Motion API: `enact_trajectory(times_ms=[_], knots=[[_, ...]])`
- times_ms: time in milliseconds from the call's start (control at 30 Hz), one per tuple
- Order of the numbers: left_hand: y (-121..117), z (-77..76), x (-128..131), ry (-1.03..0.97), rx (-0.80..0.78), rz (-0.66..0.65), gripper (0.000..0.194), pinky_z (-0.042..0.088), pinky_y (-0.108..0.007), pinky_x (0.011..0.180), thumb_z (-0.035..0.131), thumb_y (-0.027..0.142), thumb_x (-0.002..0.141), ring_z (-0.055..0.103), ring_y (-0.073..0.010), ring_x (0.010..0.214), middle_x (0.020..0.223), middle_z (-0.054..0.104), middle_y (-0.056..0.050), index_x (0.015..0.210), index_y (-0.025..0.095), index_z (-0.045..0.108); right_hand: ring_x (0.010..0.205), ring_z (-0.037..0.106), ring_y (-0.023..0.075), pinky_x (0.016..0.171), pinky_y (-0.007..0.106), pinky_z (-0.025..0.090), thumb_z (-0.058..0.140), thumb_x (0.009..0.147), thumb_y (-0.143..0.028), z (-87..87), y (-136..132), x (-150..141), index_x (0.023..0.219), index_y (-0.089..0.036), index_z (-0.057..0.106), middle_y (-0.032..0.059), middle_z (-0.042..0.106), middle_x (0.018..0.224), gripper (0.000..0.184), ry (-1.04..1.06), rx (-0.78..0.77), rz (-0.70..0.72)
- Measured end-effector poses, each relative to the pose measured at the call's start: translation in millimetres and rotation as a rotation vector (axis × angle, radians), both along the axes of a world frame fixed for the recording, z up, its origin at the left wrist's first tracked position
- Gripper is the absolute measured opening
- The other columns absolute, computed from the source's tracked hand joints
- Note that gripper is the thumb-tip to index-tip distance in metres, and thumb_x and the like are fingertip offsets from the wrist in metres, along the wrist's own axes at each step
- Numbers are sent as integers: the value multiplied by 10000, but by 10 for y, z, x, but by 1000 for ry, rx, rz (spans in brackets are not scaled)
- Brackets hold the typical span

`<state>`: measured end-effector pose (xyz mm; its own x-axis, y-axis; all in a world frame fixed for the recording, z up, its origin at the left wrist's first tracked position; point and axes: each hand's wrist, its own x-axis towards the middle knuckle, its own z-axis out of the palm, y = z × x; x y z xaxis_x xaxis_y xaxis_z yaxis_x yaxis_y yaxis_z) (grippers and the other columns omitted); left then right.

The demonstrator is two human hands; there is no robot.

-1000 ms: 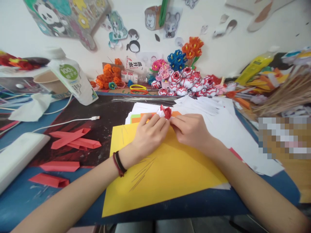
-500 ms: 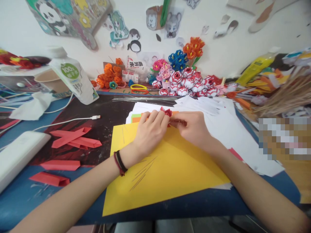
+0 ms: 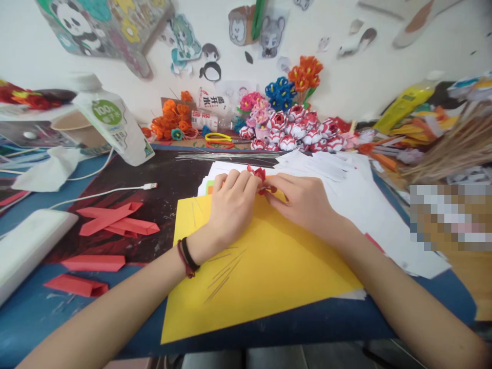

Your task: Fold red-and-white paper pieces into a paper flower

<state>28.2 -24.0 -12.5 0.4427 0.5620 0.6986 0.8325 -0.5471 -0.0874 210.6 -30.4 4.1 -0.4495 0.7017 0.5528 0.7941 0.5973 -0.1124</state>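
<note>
One red paper flower (image 3: 257, 173) is held between the hands by the far edge of one yellow sheet (image 3: 246, 302). It is gripped by the curled fingers of the left hand (image 3: 233, 202) and pinched from the right by the right hand (image 3: 302, 200), neither being clearly nearer; its long axis is hidden. Leftward, two folded red strips (image 3: 94, 263) are laid singly; the crossed pile (image 3: 126, 211) beyond cannot be counted surely.

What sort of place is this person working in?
Probably a craft desk: red-and-white flowers crowd its back, folded red papers lie at the left, and the hands hold a small red piece.
</note>
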Motion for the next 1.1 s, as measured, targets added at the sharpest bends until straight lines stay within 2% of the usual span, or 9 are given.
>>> enact_trajectory(times_ms=[233, 433, 633, 800, 900, 1100], knots=[[0, -4, 1, -3, -11, -22, 104, 339, -367, 770, 514, 122, 930, 513, -208, 821, 830, 622, -17, 906, 215, 554, 691, 613, 133, 615, 264, 353, 577, 897, -237, 25, 9, 6, 926, -201, 679, -10, 708, 828, 112, -18, -60, -18], [-7, 15, 19, -15, -10, -7, 42, 339, -370, 761, 532, 196, 950, 518, -214, 871, 987, 650, -33, 975, 215, 561, 632, 586, 130, 620, 266, 368, 581, 865, -180, -13, 23, -9, 955, -205, 704, 0, 724, 827, 155, 87, -78, -89], [8, -5, 9, -24, -4, -1, 49, 329, -369, 738, 528, 177, 949, 497, -220, 856, 946, 643, -35, 934, 210, 561, 648, 599, 133, 621, 262, 403, 622, 824, -167, 51, 16, -49, 919, -214, 724, -4, 735, 814, 147, 329, -315, -88], [8, 0, 18, -89, -51, -18, 86, 326, -364, 743, 511, 171, 959, 491, -211, 862, 926, 634, -29, 902, 210, 561, 644, 600, 125, 627, 258, 427, 610, 829, -156, 77, 20, -47, 906, -208, 723, -10, 725, 783, 146, 480, -421, 6], [5, 24, 28, -194, -142, -48, 84, 328, -349, 730, 527, 181, 958, 495, -199, 858, 920, 630, -18, 892, 211, 569, 669, 607, 129, 637, 260, 433, 590, 827, -116, 72, 19, -36, 906, -202, 714, -2, 723, 818, 170, 441, -387, 49], [-4, 74, 36, -382, -275, -177, 108, 362, -329, 760, 561, 147, 935, 505, -167, 838, 879, 612, 7, 845, 207, 563, 711, 602, 137, 661, 262, 424, 552, 835, -60, 52, -2, -9, 876, -194, 666, 5, 699, 825, 181, 337, -155, 126]])
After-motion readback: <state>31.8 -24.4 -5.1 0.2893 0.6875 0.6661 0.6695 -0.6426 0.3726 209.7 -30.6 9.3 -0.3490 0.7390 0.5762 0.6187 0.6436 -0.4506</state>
